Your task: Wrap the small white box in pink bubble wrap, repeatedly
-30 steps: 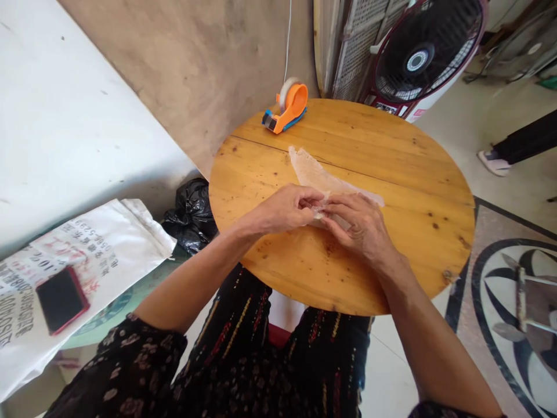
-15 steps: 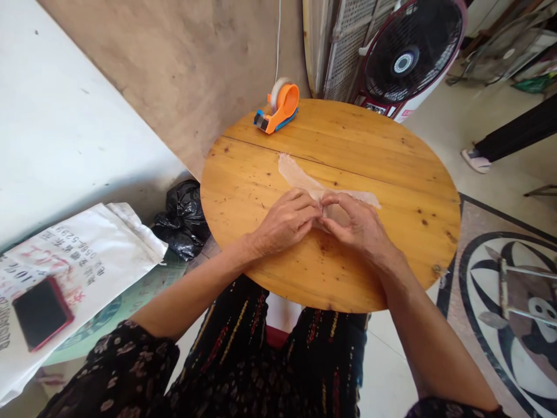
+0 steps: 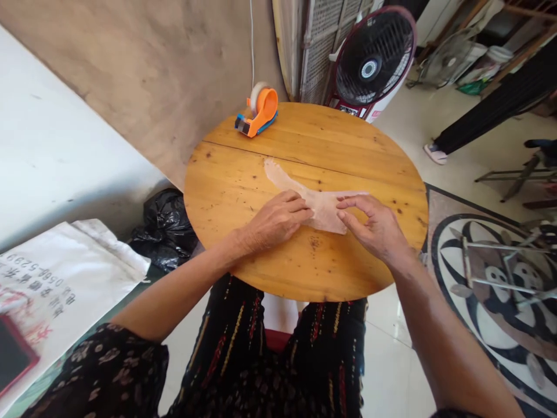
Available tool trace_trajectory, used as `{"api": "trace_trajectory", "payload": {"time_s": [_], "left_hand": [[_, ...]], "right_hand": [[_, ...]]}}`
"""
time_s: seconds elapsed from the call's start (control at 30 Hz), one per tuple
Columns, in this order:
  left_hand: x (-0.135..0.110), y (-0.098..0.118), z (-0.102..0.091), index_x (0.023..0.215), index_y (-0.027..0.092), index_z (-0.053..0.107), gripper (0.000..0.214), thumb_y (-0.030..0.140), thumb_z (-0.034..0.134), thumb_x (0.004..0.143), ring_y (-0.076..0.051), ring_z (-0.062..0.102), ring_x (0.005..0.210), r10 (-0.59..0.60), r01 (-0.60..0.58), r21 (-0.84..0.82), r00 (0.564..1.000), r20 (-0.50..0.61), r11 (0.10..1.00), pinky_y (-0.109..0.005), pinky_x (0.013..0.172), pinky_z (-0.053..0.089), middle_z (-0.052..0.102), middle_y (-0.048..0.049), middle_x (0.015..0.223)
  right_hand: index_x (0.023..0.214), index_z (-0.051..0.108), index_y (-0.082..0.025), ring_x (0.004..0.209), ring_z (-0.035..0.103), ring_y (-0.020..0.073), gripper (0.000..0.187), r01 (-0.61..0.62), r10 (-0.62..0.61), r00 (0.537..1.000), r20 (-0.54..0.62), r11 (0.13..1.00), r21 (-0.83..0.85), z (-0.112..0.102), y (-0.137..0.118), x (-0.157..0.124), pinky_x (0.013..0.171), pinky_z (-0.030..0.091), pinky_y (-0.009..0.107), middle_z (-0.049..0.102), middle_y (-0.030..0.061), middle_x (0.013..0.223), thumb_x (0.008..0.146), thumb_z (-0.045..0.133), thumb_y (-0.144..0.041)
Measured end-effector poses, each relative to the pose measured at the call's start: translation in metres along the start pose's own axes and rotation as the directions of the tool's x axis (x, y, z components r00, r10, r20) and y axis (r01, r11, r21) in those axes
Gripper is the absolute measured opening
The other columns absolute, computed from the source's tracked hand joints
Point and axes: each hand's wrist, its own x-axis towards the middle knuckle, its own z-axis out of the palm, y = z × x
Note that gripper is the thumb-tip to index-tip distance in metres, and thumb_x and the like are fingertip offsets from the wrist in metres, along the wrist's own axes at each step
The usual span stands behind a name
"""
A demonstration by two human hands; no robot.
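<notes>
a thin translucent film [image 3: 326,213] lies at the centre of the frame, on the round wooden table [image 3: 369,157]. the step in hand looks like flattening it; working it further would call for steadying one edge and a light fingertip pinch. the left hand [image 3: 278,217], palm down, has fingertips at its left edge, pinching or pressing, i cannot tell. the right hand [image 3: 376,226] arches, thumb and forefinger slightly parted, contact unclear.

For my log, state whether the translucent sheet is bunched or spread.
Mostly spread: the translucent sheet lies broad on the table; under the left hand, I cannot tell.
</notes>
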Motion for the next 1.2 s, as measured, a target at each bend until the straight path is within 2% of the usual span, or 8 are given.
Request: {"api": "trace_trajectory", "payload": {"time_s": [0.1, 0.17, 0.27, 0.4, 0.53, 0.7, 0.97, 1.2], "left_hand": [[0.005, 0.000, -0.004, 0.107, 0.017, 0.062, 0.031, 0.006, 0.039, 0.088, -0.019, 0.051, 0.091, 0.049, -0.052, 0.050, 0.997, 0.057, 0.997, -0.033, 0.085, 0.043, 0.065, -0.0093, 0.104], [0.008, 0.001, -0.006, 0.108, 0.016, 0.062, 0.032, 0.006, 0.038, 0.090, -0.019, 0.051, 0.090, 0.074, -0.082, 0.085, 0.993, 0.096, 0.993, -0.034, 0.085, 0.043, 0.064, -0.0104, 0.105], [0.013, 0.004, -0.007, 0.107, 0.015, 0.063, 0.032, 0.007, 0.036, 0.091, -0.021, 0.051, 0.091, 0.076, -0.098, 0.142, 0.985, 0.153, 0.985, -0.035, 0.085, 0.042, 0.062, -0.0114, 0.102], [0.018, 0.009, -0.009, 0.101, 0.016, 0.064, 0.028, 0.011, 0.037, 0.092, -0.021, 0.050, 0.087, 0.054, -0.095, 0.195, 0.977, 0.206, 0.976, -0.036, 0.082, 0.041, 0.060, -0.0107, 0.096], [0.022, 0.012, -0.010, 0.097, 0.016, 0.064, 0.025, 0.010, 0.041, 0.089, -0.022, 0.049, 0.084, 0.022, -0.081, 0.234, 0.970, 0.243, 0.969, -0.035, 0.077, 0.039, 0.057, -0.0110, 0.096], [0.024, 0.009, -0.008, 0.092, 0.016, 0.065, 0.024, 0.011, 0.041, 0.089, -0.023, 0.047, 0.090, 0.034, -0.082, 0.181, 0.967, 0.253, 0.980, -0.036, 0.081, 0.038, 0.056, -0.0102, 0.095], [0.026, 0.009, -0.010, 0.090, 0.016, 0.067, 0.028, 0.008, 0.040, 0.087, -0.022, 0.046, 0.088, 0.034, -0.094, 0.202, 0.959, 0.282, 0.975, -0.036, 0.080, 0.038, 0.057, -0.0118, 0.097], [0.026, 0.005, -0.009, 0.094, 0.018, 0.068, 0.028, 0.011, 0.042, 0.089, -0.022, 0.046, 0.088, 0.057, -0.121, 0.218, 0.958, 0.279, 0.968, -0.037, 0.081, 0.038, 0.058, -0.0110, 0.095]], "right_hand": [[0.092, 0.067, -0.023, 0.107, 0.060, 0.0286, 0.014, -0.099, 0.092, 0.990, -0.107, 0.993, -0.061, 0.006, 0.009, -0.009, 0.069, 0.053, 0.039, 0.062, 0.0111, 0.114, 0.082, 0.060, -0.031], [0.093, 0.065, -0.021, 0.099, 0.062, 0.0272, 0.018, -0.161, 0.154, 0.978, -0.141, 0.986, -0.042, 0.010, 0.013, -0.012, 0.058, 0.050, 0.033, 0.061, 0.0122, 0.113, 0.081, 0.061, -0.035], [0.091, 0.059, -0.021, 0.069, 0.062, 0.0189, 0.021, -0.233, 0.235, 0.967, -0.100, 0.972, 0.030, 0.016, 0.015, -0.013, 0.051, 0.045, 0.028, 0.067, 0.0059, 0.086, 0.081, 0.061, -0.039], [0.083, 0.051, -0.023, 0.047, 0.050, 0.0132, 0.022, -0.312, 0.314, 0.949, -0.022, 0.947, 0.071, 0.016, 0.013, -0.013, 0.044, 0.038, 0.025, 0.059, -0.0043, 0.058, 0.080, 0.062, -0.041], [0.083, 0.053, -0.023, 0.049, 0.053, 0.0124, 0.018, -0.329, 0.329, 0.944, 0.015, 0.940, 0.085, 0.015, 0.013, -0.013, 0.046, 0.040, 0.025, 0.064, -0.0026, 0.067, 0.080, 0.061, -0.038], [0.100, 0.060, -0.021, 0.056, 0.058, 0.0142, 0.028, -0.311, 0.314, 0.949, -0.014, 0.946, 0.087, 0.019, 0.022, -0.011, 0.051, 0.044, 0.027, 0.070, 0.0043, 0.088, 0.079, 0.062, -0.040], [0.125, 0.057, -0.023, 0.063, 0.056, 0.0153, 0.048, -0.318, 0.313, 0.943, 0.118, 0.948, 0.025, 0.018, 0.022, 0.007, 0.061, 0.045, 0.030, 0.063, 0.0014, 0.081, 0.080, 0.059, -0.039], [0.103, 0.065, -0.015, 0.057, 0.049, 0.0156, 0.041, -0.421, 0.423, 0.889, 0.176, 0.905, -0.050, 0.022, 0.027, 0.012, 0.053, 0.035, 0.028, 0.055, -0.0001, 0.063, 0.076, 0.059, -0.045]]}}
